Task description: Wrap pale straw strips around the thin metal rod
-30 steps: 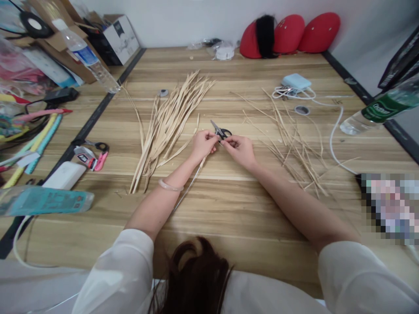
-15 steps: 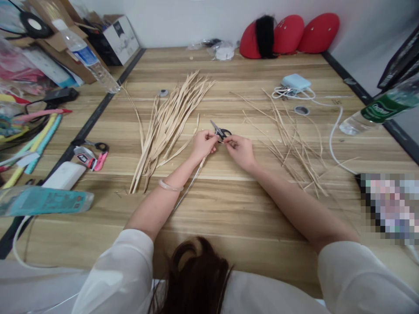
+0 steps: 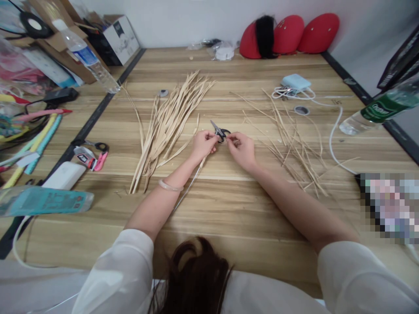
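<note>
Pale wood-grain planks make up the surface (image 3: 229,209), which runs back to a white wall where three red rounded shapes (image 3: 290,32) lean. Near the middle of the surface, a small pair of scissors (image 3: 220,131) lies with its blades pointing away from the person, and everything else can be placed from it. Just on the near left of the scissors, the left hand (image 3: 203,146) has its fingers pinched together on a thin straw strip (image 3: 191,183), which trails back toward the person past a bracelet (image 3: 169,186) on the wrist. Just on the near right of the scissors, the right hand (image 3: 242,150) has its fingers closed on the same strip's end, close against the left hand; whether it touches the scissors' handles cannot be told. Left of the scissors lies a bundle of wide straw blades (image 3: 166,124), fanned at its far end. Right of the scissors, thinner straw slivers (image 3: 291,139) are scattered loosely. Farther right and back sits a white charger (image 3: 296,81) with its cable. Far left of the scissors, another pair with pink handles (image 3: 93,152) lies beside a water bottle (image 3: 87,56).
</note>
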Available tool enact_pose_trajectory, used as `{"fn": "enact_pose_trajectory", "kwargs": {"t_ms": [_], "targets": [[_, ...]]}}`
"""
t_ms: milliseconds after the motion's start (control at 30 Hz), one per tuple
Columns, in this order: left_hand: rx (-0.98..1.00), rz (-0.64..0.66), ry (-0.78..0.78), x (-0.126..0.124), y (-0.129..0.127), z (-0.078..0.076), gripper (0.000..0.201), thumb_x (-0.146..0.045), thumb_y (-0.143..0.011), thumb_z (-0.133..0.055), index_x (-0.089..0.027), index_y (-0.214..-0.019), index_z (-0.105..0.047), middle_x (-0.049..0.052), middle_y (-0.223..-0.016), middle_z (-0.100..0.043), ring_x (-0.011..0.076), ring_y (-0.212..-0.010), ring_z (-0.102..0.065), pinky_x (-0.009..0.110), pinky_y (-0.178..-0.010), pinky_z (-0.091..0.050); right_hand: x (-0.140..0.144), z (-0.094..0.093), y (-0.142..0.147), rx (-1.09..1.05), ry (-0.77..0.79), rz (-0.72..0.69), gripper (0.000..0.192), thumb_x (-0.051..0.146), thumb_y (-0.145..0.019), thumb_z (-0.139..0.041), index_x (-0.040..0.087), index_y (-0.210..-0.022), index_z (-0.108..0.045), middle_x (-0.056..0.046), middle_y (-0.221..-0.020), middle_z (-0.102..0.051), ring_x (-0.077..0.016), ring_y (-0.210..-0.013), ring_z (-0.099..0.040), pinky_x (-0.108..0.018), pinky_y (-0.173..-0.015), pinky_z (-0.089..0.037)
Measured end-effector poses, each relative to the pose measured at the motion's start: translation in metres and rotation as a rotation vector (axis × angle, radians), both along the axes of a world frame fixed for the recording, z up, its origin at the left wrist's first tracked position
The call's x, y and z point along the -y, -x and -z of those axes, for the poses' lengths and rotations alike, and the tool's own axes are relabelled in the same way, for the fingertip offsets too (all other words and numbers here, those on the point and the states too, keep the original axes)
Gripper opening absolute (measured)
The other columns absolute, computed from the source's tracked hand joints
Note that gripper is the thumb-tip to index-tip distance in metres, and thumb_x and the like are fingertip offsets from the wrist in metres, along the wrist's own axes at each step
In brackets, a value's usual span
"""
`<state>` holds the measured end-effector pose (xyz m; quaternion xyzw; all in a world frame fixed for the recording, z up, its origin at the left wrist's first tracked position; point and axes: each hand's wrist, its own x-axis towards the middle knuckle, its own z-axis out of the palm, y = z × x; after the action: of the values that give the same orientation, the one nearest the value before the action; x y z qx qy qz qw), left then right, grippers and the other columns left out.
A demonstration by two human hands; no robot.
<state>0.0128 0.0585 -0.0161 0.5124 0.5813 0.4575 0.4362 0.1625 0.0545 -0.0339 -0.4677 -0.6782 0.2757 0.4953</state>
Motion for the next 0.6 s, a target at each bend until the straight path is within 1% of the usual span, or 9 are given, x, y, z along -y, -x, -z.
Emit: {"fn": "enact_pose_trajectory", "kwargs": {"t_ms": [133,233,367,600], "targets": [[0.005,0.0,-0.009,-0.001,0.0002,0.0015,0.012,-0.022,-0.074,-0.062,-0.014,-0.067,-0.056,-0.003,-0.053,-0.057,0.006,-0.035,-0.05,0.017,-0.034,-0.036,0.0001,-0.0021,-0.0001,-0.027,0.04,0.028,0.011,0.021,-0.077,-0.054,0.017,-0.079,-0.064,-0.003,-0.074,-0.068,-0.0119,-0.059,-0.058,-0.025,-0.056,-0.046],[0.011,-0.006,-0.001,-0.0011,0.0001,0.0026,0.012,-0.022,-0.074,-0.062,-0.014,-0.067,-0.056,-0.003,-0.056,-0.058,0.0052,-0.035,-0.049,0.016,-0.034,-0.036,-0.0002,-0.0024,-0.0005,-0.04,0.051,0.042,0.011,0.02,-0.076,-0.054,0.017,-0.078,-0.064,-0.003,-0.071,-0.067,-0.0121,-0.059,-0.058,-0.025,-0.057,-0.047],[0.006,-0.002,0.001,-0.0004,0.0001,0.0023,0.012,-0.022,-0.075,-0.062,-0.014,-0.068,-0.056,-0.003,-0.056,-0.058,0.0051,-0.035,-0.049,0.016,-0.035,-0.036,-0.0009,-0.0007,-0.0009,-0.032,0.048,0.041,0.011,0.02,-0.076,-0.054,0.017,-0.079,-0.064,-0.003,-0.074,-0.067,-0.0122,-0.061,-0.058,-0.026,-0.06,-0.047],[0.017,0.003,0.005,0.0007,-0.0002,-0.0006,0.012,-0.021,-0.075,-0.061,-0.015,-0.067,-0.055,-0.003,-0.055,-0.056,0.0062,-0.035,-0.049,0.017,-0.035,-0.036,-0.0023,0.0013,-0.001,-0.036,0.05,0.044,0.012,0.019,-0.076,-0.052,0.017,-0.08,-0.064,-0.004,-0.079,-0.068,-0.0116,-0.061,-0.057,-0.025,-0.058,-0.047]]}}
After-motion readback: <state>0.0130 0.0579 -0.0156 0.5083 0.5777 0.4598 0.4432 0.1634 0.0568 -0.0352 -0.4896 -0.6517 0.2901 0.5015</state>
